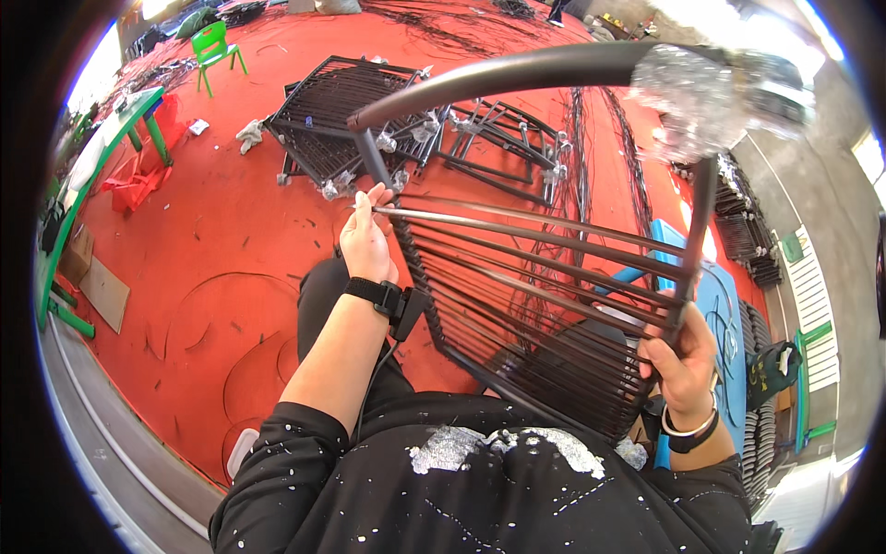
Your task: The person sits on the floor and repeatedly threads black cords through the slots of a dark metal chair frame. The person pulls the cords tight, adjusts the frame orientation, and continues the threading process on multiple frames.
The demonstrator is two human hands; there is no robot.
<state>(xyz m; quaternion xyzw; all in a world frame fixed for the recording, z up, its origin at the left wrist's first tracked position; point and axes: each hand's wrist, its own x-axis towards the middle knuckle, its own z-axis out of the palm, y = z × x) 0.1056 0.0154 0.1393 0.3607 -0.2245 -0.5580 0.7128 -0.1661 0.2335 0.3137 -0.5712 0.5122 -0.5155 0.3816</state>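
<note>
A dark metal chair frame (526,69) is tilted across my lap, with dark flat strips (526,253) strung between its two side rails. The strips sit close together near my body and wider apart farther up. At the left rail, my left hand (370,239) pinches a strip where it meets the wrapped tube. My right hand (682,363) grips the right rail, thumb over the strip ends. Clear plastic wrap (692,97) covers the frame's upper right corner. Part of the lower frame is hidden against my shirt.
Stacked woven frames (339,104) and bare metal frames (512,149) lie ahead on the red floor (208,242). A green-edged table (104,163) stands at left, a green plastic chair (211,48) behind it. A blue plastic surface (723,332) is at right. Loose strips litter the floor.
</note>
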